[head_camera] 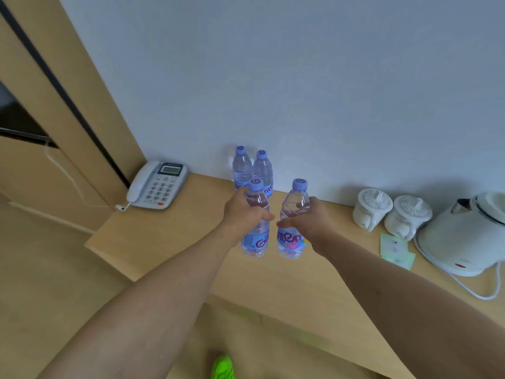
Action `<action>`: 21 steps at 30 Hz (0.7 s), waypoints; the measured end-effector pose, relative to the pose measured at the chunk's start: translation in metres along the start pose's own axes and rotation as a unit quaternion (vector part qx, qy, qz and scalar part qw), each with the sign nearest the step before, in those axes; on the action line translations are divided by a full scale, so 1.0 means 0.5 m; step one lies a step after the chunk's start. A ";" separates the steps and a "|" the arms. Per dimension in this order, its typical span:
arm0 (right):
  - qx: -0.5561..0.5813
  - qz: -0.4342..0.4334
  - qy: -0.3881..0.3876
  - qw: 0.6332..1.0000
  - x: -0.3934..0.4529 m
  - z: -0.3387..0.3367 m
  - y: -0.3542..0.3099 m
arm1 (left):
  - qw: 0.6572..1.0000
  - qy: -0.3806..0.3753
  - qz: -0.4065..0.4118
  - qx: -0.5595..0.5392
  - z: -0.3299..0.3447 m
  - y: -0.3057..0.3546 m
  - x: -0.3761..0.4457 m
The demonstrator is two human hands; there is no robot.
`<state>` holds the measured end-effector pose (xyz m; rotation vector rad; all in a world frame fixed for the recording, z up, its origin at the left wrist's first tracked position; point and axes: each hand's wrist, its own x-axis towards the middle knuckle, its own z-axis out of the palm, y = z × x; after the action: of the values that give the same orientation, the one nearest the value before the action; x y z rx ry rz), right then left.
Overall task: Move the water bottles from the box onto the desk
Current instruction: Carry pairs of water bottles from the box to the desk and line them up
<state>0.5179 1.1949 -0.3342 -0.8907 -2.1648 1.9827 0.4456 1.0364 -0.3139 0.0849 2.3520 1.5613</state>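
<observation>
The left hand (pixel 243 212) grasps one water bottle (pixel 255 228) and the right hand (pixel 308 220) grasps a second bottle (pixel 292 214), both upright on the wooden table (pixel 175 236). Two more bottles (pixel 251 168) stand just behind them, near the wall. A telephone (pixel 157 184) lies well left of the bottles; two cups (pixel 390 212) and a kettle (pixel 464 233) stand to the right.

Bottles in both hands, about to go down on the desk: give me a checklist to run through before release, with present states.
1. Left hand grips the left bottle: ok.
2. Right hand grips the right bottle: ok.
3. Both held bottles upright, caps on: ok.
4. Bases resting on the desk: cannot tell.
5. Clear of the two back bottles by the wall: cannot tell.
6. Clear of the telephone and cups: ok.
</observation>
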 end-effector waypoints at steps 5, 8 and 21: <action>-0.040 0.022 0.060 0.997 0.065 0.010 0.018 | 0.997 -0.071 0.018 0.022 0.041 -0.021 0.126; -0.062 0.035 0.112 0.991 0.094 0.007 0.019 | 0.990 -0.130 0.032 0.047 0.066 -0.015 0.193; -0.112 0.036 0.151 0.981 0.231 -0.045 0.050 | 0.958 -0.246 0.109 0.100 0.170 -0.014 0.312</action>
<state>0.4409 1.2676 -0.3912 -1.2282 -2.2285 1.5266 0.3235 1.1436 -0.3858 0.7148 2.1328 1.2002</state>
